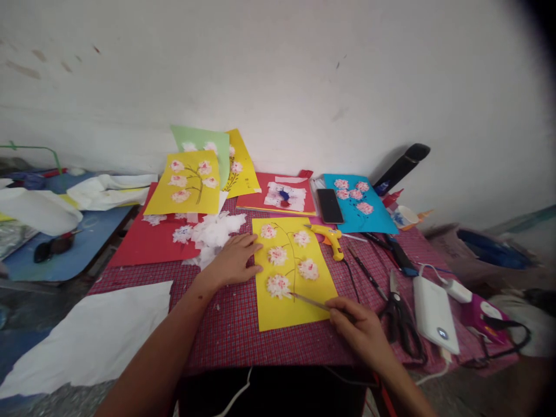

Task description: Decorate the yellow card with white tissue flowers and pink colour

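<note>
A yellow sheet of paper [313,307] lies on the checked tablecloth, bearing several white-and-pink paper flowers [277,255] and a thin dark drawn stem. My left hand [237,260] rests at the sheet's left edge, palm down with fingers apart. From the lower right, my right hand [358,327] grips a thin paintbrush [315,302]. The brush points left, its tip by the bottom-left flower and the foot of the stem; whether it touches the paper I cannot tell. A yellow hot glue gun [328,234] lies over the sheet's upper right corner.
White tissue pieces [215,231] lie left of the sheet, beside finished flower cards [186,200]. A phone [329,205] and a blue flower card [377,211] lie behind. Black scissors [402,324], a craft knife [402,255] and a white power bank [434,313] lie to the right.
</note>
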